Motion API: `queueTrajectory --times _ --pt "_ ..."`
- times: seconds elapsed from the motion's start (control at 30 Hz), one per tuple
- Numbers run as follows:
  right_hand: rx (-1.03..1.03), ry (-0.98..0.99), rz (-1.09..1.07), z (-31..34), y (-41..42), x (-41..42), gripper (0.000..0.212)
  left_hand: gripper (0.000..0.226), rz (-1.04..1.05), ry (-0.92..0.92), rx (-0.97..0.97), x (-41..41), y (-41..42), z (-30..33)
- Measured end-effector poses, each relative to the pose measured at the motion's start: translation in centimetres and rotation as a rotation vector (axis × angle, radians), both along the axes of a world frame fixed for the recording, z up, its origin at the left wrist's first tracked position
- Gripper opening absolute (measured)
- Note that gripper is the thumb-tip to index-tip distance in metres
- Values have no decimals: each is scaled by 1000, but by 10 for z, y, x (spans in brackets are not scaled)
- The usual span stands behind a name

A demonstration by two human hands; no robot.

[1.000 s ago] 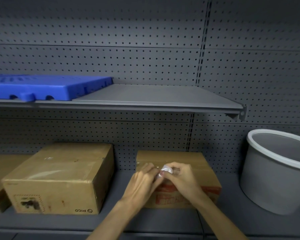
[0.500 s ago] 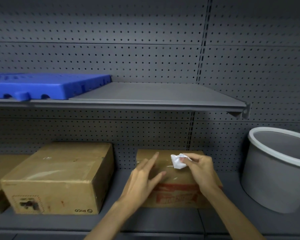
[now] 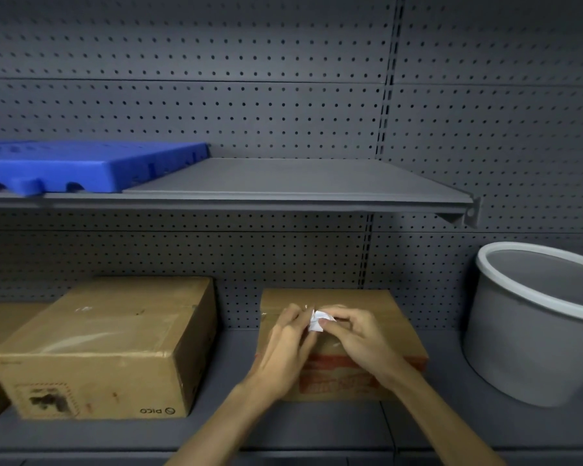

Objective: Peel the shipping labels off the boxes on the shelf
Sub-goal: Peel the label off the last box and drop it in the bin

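crumpled white paper label pinched between fingertips of right hand and left hand, above small brown cardboard box, grey round plastic bin off right.

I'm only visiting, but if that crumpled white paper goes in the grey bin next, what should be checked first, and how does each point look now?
1. Crumpled label fully off the small box: ok, it is pinched above the top.
2. Right hand grips it: ok.
3. Left hand let go: not ok, its fingertips touch the paper.
4. Grey bin open and upright to the right: ok.
5. Label remnants on the small box: cannot tell, hands cover it.
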State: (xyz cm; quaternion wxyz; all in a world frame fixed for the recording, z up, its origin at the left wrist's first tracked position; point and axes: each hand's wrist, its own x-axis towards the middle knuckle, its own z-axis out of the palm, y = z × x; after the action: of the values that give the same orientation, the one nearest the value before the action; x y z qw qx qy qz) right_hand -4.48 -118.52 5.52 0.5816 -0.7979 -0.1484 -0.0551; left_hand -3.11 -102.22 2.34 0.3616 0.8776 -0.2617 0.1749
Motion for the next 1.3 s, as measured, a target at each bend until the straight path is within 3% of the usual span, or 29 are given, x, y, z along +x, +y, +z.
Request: queueTrajectory --times 0.13,0.33,0.4,0.47,0.6,0.73,0.83,1.17,1.3 --pt "-75 94 -25 4 -9 1 27 14 -25 -34 56 4 1 3" --pt "-439 -135 -297 9 -32 -3 51 13 68 -29 62 13 15 -6" --pt "-367 -134 -353 10 -35 -5 46 12 78 -11 73 13 19 -7" --pt "-313 -115 -305 5 -23 -8 30 13 64 -14 69 9 13 -5" --pt "-267 -158 -260 -11 6 -13 17 10 42 11 52 0 -3 -1" --pt "-239 -151 -243 -19 8 -6 18 47 44 13 144 -1 -8 -6" --pt "-177 -122 -202 -22 5 -2 14 59 3 46 158 -3 -7 -6" --pt "61 -42 -97 -9 -3 -5 13 68 -104 188 -178 -10 -1 17" --pt "86 -29 -142 -8 -15 -5 13 68 -185 327 -335 -16 0 20"
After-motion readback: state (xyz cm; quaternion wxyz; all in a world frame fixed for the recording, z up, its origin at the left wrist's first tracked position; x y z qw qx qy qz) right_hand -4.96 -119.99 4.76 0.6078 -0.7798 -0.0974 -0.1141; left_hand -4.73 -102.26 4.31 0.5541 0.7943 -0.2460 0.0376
